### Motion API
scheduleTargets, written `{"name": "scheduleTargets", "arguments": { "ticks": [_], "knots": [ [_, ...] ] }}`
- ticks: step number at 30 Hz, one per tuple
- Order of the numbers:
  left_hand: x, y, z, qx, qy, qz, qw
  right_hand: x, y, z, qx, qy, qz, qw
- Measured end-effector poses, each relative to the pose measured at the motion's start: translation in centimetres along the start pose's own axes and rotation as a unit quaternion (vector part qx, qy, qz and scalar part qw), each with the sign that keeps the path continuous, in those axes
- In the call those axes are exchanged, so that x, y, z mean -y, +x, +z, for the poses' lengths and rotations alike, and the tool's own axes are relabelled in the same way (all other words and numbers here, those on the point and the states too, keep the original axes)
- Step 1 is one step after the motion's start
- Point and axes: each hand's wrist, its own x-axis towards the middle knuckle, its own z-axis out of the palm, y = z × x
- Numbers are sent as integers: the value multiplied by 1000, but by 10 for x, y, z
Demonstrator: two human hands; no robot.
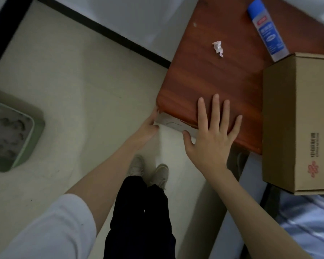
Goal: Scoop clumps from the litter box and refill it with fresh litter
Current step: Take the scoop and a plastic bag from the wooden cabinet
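Two hands reach toward the near left corner of one reddish-brown wooden table (209, 71). The right hand (211, 135) lies flat on the tabletop, four fingers (216, 109) straight and spread, the thumb hanging over the table's pale front edge; it holds nothing. The left hand (148, 128) sits at the corner below the tabletop, its fingers tucked against or under the pale edge strip, so whether they grip it or merely touch it cannot be told. One white sleeve (51, 230) covers the left upper arm; both forearms are bare. Between the arms appear two dark trouser legs (138, 217) and two pale shoes (149, 171) on the light tiled floor (79, 90). On the table rest three objects: one crumpled scrap of white paper (218, 48) near the middle, one blue-and-white spray can (266, 30) lying on its side at the far right, and one closed cardboard box (299, 124) bearing a red logo, cut off by the right frame edge and overhanging the table's near edge. One green litter box (26, 139) stands on the floor well to the left, apart from both hands, cut off by the left frame edge; the grey litter (6, 135) inside shows several dark clumps, too blurred to count. Pale blue fabric (307, 221) fills the lower right corner, its identity unclear.
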Motion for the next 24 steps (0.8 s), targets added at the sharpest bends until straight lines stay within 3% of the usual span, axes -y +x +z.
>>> {"name": "scheduleTargets", "arguments": {
  "ticks": [10, 14, 24],
  "knots": [
    [26, 8, 2, 16, 4, 20, 1000, -1, 0, 1, 0, -11, -9, 1000],
    [27, 7, 5, -15, -1, 31, 999, 1, -2, 2, -3, -14, -3, 1000],
    [78, -7, -14, -74, 139, 80, 984, 4, -1, 2, -7, -9, 2, 1000]
  ]
}}
